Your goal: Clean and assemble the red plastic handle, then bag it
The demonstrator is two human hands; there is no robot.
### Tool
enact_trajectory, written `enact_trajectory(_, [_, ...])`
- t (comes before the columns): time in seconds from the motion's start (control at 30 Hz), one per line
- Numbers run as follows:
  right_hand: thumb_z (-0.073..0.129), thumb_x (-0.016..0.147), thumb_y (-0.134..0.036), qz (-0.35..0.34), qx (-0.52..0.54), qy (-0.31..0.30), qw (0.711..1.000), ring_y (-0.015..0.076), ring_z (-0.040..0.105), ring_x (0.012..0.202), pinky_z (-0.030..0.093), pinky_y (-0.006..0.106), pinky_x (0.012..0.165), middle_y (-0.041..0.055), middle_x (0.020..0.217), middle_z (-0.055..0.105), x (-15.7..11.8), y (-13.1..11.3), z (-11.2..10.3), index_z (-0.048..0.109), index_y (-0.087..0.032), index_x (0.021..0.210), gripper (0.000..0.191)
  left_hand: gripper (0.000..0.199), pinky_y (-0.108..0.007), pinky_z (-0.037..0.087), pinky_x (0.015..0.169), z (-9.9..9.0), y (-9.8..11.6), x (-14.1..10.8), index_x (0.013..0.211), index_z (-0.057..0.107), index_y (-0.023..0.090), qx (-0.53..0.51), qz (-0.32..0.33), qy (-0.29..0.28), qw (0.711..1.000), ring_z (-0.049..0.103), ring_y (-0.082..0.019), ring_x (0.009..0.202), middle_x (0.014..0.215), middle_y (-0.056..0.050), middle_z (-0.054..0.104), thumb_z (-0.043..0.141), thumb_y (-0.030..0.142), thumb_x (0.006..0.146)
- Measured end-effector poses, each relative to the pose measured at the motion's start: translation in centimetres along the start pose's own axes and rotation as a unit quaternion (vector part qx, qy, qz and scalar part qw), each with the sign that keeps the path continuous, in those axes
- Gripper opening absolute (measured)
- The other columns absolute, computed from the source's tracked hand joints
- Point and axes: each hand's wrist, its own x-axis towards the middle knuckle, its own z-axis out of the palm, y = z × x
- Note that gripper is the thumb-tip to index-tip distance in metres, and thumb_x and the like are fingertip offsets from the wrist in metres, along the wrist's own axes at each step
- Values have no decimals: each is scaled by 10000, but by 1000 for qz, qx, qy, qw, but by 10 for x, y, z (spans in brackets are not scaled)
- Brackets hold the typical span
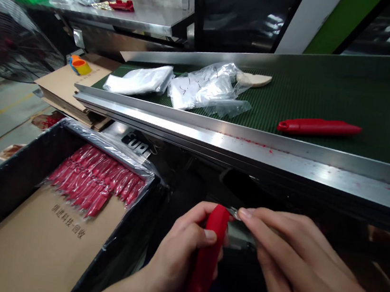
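My left hand [180,244] is wrapped round a long red plastic part [209,255], which stands tilted with its rounded end up. Close to that end, my right hand [304,261] pinches a small thin metal blade [233,212]; its tip meets the upper edge of the red part. Most of the blade is hidden by my fingers. Another red plastic part [319,128], long with a hole near one end, lies on the green conveyor belt [267,110] beyond my hands.
Clear plastic bags [206,87] and a pale curved piece [256,80] lie on the belt behind its metal rail [218,132]. At left, a black crate [11,179] holds bagged red parts [99,179] on cardboard [41,245]. A tape roll [80,66] rests on stacked cardboard [55,77].
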Motion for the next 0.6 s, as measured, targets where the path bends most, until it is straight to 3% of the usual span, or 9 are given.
enact_trajectory(0.3, [528,882,-19,-40,-3,-52,998,193,577,1056,476,329,841,91,1187,609,-13,5,0,593,-169,1313,461,308,-168,377,451,-3,7,4,1060,633,183,13,7,13,1000,482,-75,506,757,-6,568,557,280,777])
enact_trajectory(0.6, [540,871,-23,-56,-23,-72,996,218,554,1044,466,366,840,81,1186,618,-29,-8,7,616,-189,1292,458,308,-174,411,463,1,15,8,1042,658,156,23,49,20,998,502,-105,590,807,-35,588,533,300,800])
